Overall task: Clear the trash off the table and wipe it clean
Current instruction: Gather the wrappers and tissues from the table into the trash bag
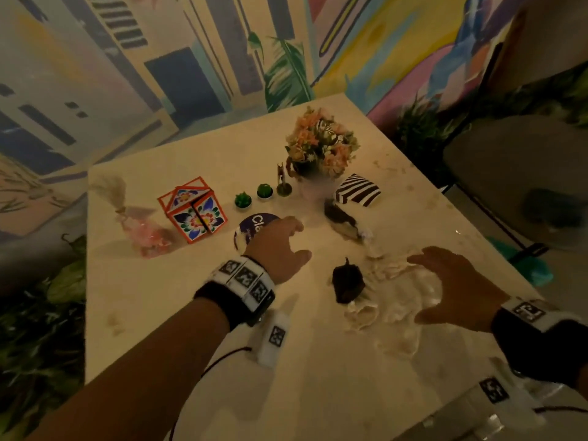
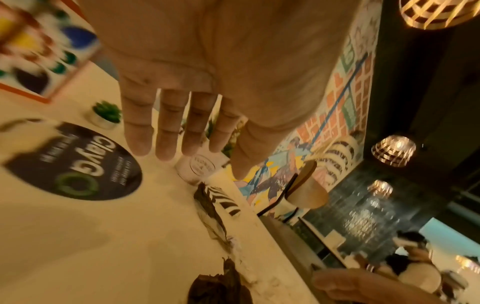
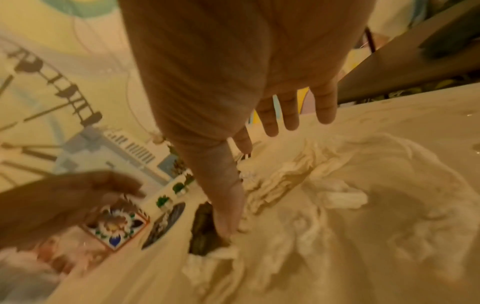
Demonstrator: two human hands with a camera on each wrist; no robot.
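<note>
Both hands are hovering with fingers spread, grasping nothing: right hand [image 1: 451,288] over crumpled napkins [image 1: 394,300], left hand [image 1: 280,246] nearby; dark wrapper [image 1: 347,283] is lying uncollected, table [image 1: 191,313] awaiting wiping.

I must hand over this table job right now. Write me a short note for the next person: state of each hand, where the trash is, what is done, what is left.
Left hand: open, fingers straight, holding nothing, above the table near the round dark coaster.
Right hand: open, fingers spread, over the crumpled white tissues; grip not yet closed.
Trash: tissues at the near right of the table; dark crumpled wrapper beside them; another dark wrapper further back, near the striped box.
Done: nothing visibly removed.
Left: gather tissues and both wrappers, discard them, then wipe; stains show on the tabletop. No cloth is in view.
</note>
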